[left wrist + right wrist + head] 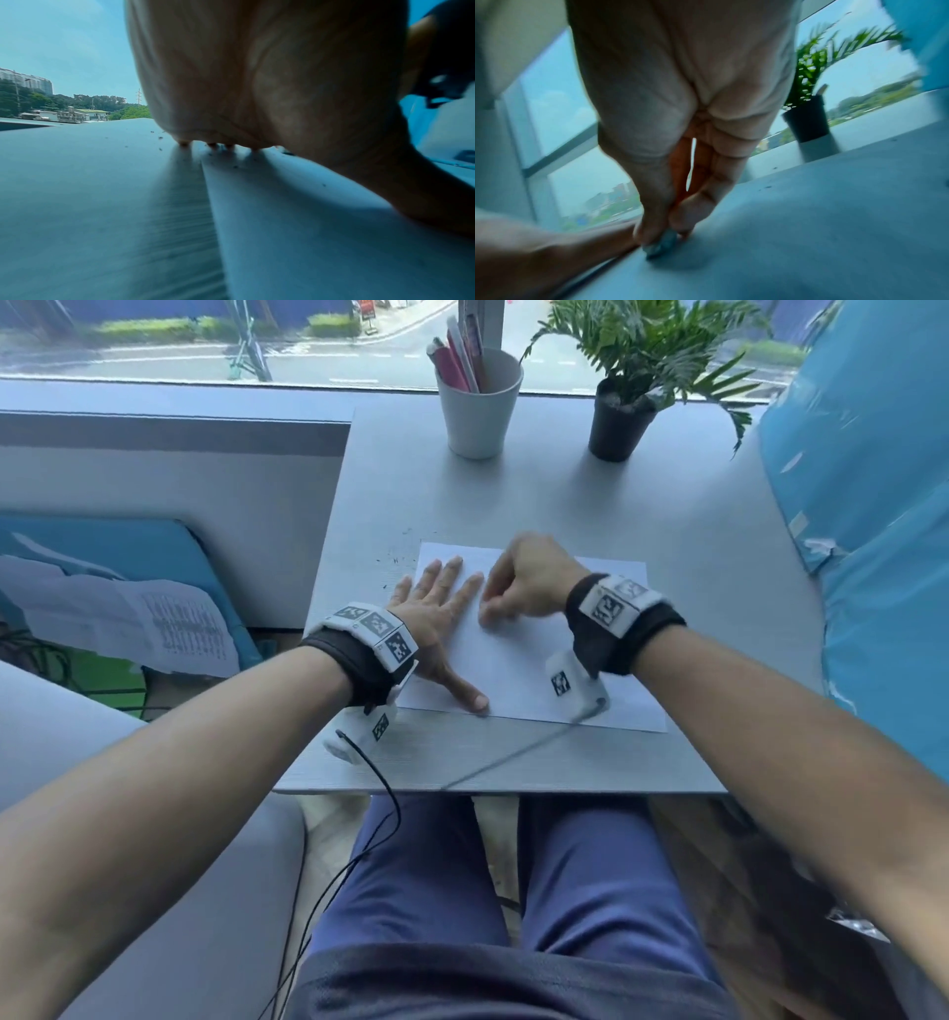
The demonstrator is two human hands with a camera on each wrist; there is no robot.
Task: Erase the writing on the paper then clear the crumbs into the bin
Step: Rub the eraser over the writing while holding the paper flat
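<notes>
Table [513, 495] edge below paper [539, 670]

Daylight enters through the window [205, 346] beyond the far edge of the table [565, 505], giving a bright scene with a cool blue cast. In the wrist views the palms face the camera backlit and dim. The left hand [257, 81] throws soft finger shadows toward the near edge across the paper [308, 233]. Motion blur smears the right hand [534, 582] in the head view and the whole right wrist view, including the plant [808, 113]. Wide-angle bending curves the arms and table edges. The left wrist foreground is soft.
</notes>
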